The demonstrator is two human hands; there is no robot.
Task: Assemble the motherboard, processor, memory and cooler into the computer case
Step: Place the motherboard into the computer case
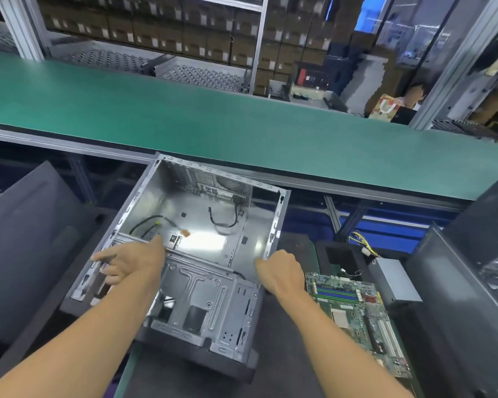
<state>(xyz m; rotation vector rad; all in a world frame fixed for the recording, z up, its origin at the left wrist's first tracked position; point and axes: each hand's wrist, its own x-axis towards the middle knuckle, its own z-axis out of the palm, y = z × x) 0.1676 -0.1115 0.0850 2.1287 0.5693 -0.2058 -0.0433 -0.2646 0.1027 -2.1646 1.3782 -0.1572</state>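
Centrally, an open computer case (210, 202) was seen lying on its side on the dark counter (282, 351), its bare metal interior turned up towards the camera. Loose black cables (224, 223) were spread over its inner floor, and a stamped metal drive bracket (204, 297) was seen across its near end.

The left hand (133, 262) was laid on the case's left rim and crossbar with its fingers spread and mostly straight, one finger reaching in over the interior. The right hand (282, 272) was closed on the top edge of the case's right wall, its fingers curled over the metal.

The motherboard (357, 314) was found flat on the counter at the lower right of the frame, just beside the case and outside it, with blue and green memory slots visible near its far end. A grey power supply (394, 280) with yellow and black wires (360, 242) was placed behind the board. Dark panels (26, 239) were leaned at the left edge of the frame. A green conveyor belt (213, 119) was stretched across the middle of the frame, and stacked cardboard boxes (156, 33) were shelved beyond it at the top.
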